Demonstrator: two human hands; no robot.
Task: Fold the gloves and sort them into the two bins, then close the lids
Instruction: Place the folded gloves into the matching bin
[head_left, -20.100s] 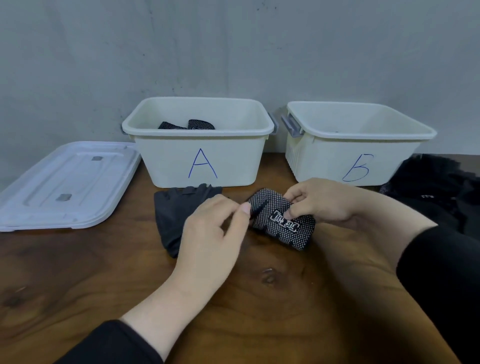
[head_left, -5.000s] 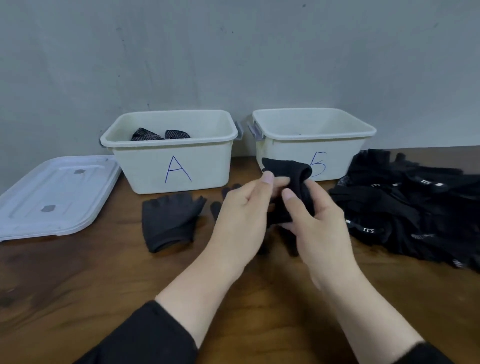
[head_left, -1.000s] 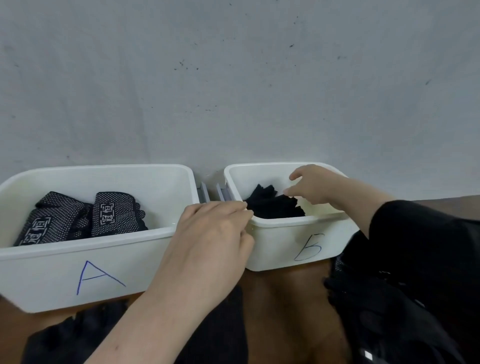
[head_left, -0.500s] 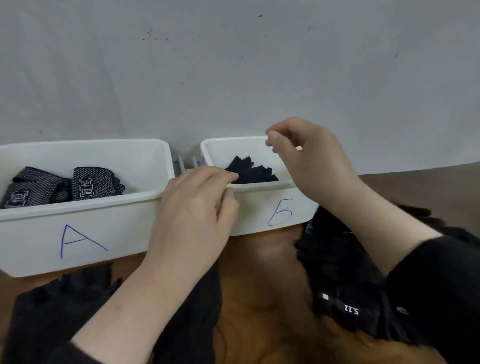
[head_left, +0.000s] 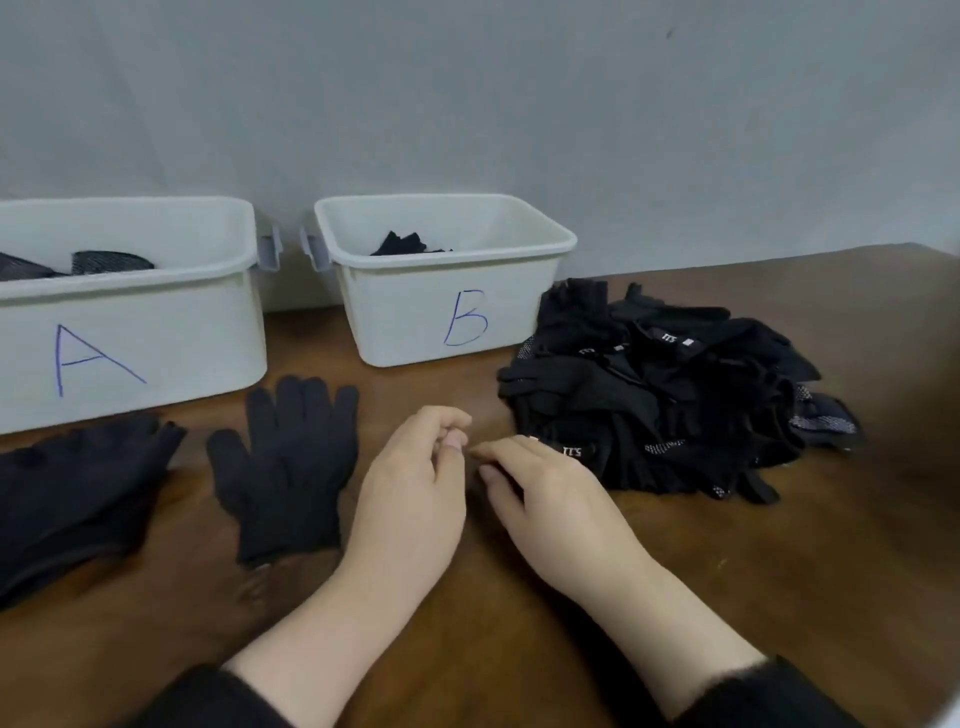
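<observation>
Far left, against the frame edge: dark gloves (head_left: 72, 493) heaped flat on the bench (head_left: 779, 571), just in front of bin A (head_left: 156, 332). Inside bin A, dotted folded gloves (head_left: 111, 260) visible above the near wall. No lid in sight for either bin.

Next along: a single black knit glove (head_left: 288, 467) laid flat, palm-shaped, cuff toward the viewer, fingertips pointing at the gap between the bins. Likely the next piece to fold.

Behind and to the right: bin B (head_left: 441, 322), open, with one folded black glove (head_left: 405, 244) resting near its left rear.

Centre: left hand (head_left: 410, 499) low over the bench just right of the knit glove, fingers (head_left: 447, 431) loosely curled, grasping nothing. Right hand (head_left: 550, 499) beside it, fingers relaxed and extended, also empty, tips almost at the edge of the pile.

Right: a big tangled pile of black gloves (head_left: 665, 400), several with white tags, some with dotted patches, well short of sorted. Task judged early; lids to be closed last.

For the step in hand: better to take one glove only, by the cuff, and lift clear so neighbours do not drag along. Spread flat on bare bench, smooth the glove's digits together, fold cuff to tips, press the crease. Check the pattern first, dotted toward A, plain toward B by the look of the contents, then drop flat against what already lies inside.
</observation>
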